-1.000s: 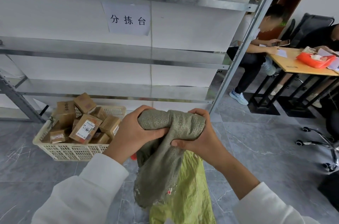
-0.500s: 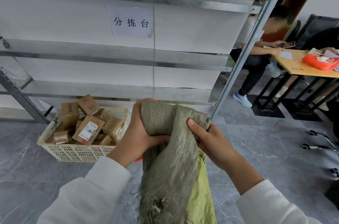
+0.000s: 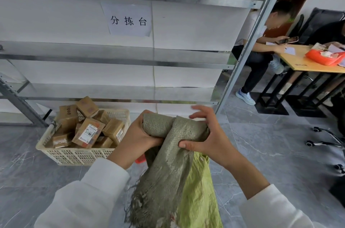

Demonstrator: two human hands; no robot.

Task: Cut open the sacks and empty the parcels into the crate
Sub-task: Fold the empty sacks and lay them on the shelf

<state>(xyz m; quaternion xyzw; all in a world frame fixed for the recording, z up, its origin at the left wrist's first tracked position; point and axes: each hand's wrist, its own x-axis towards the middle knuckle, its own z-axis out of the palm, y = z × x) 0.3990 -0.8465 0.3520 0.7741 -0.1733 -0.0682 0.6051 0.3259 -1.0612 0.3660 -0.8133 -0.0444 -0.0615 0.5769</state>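
Observation:
A limp grey-green woven sack hangs in front of me, its top folded over into a roll and its lower edge frayed. My left hand grips the left end of the roll. My right hand holds the right end, thumb pressed on the cloth and fingers spread above it. A yellow-green sack hangs behind the grey one. A cream plastic crate on the floor to the left holds several brown cardboard parcels.
A metal shelving rack with a paper sign stands behind the crate. At the right, people sit at a wooden table bearing a red tray. A wheeled chair base stands on the grey tiled floor. Something small and red shows beside the crate.
Both hands kept folding the sack's top down into a tighter roll. My right hand's fingers have lifted and spread over the roll. The view has shifted slightly.

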